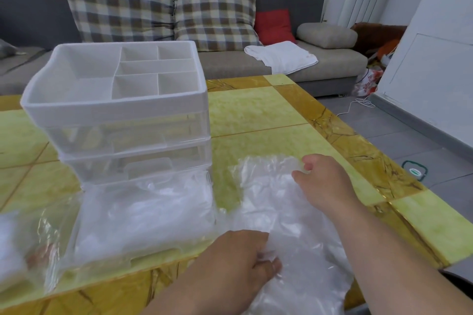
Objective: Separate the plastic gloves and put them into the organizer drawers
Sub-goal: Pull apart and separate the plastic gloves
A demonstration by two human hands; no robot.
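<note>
Fingers, left: curled together, pinching the near edge of the gloves; the left hand rests low on the bench.
Fingers, right: bent, thumb and forefinger closed on the far edge of the same film, as far as the right hand shows.
Gloves: a loose clear heap on the bench between the two hands, just right of the open drawer.
Done: the bottom drawer is pulled out and already holds a mound of clear film, probably gloves.
Left: judging by the heap's bulk, much remains to peel apart and stow; I would put the task somewhere near its middle.
Bag: clear, blurred, at the near left edge; contents unclear.
Organizer: stands behind the open drawer.
Sofa: beyond the bench, with a white towel on it.
Count, hands: two.
Count, gloves: cannot tell; the sheets are too thin and overlapped.
Count, drawers: three by my reading, one open, two closed.
Count, top tray compartments: six, one large and five small, none holding anything.
Count, organizers: one.
</note>
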